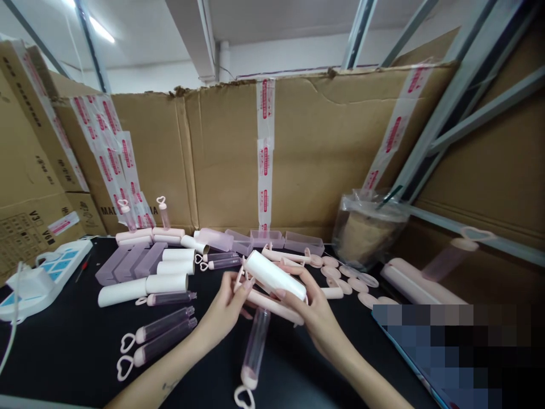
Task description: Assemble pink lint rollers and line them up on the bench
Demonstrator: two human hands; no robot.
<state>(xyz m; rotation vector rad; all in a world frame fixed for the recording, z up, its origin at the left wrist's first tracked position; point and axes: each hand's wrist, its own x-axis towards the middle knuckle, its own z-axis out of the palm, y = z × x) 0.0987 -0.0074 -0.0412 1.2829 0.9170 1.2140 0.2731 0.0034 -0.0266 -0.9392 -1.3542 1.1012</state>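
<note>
In the middle of the head view, my left hand (232, 298) is closed on one end of a pale pink plastic holder (272, 305). My right hand (313, 301) is wrapped round the other end, its thumb by a white roll (275, 274). The roll lies tilted along the holder; whether it is fully seated in it I cannot tell. Just below the hands, a clear purple tube with a pink heart-shaped handle (255, 349) lies on the black table. Two similar tubes (166, 326) lie to the left of my left hand.
White rolls (123, 291) and purple plastic boxes (130, 262) lie at left. Pink round caps (340, 272) spread at right, before a bagged cup (368, 230). A power strip (55, 278) sits far left. Cardboard walls (221, 159) stand behind. A finished-looking pink unit (426, 281) is at right.
</note>
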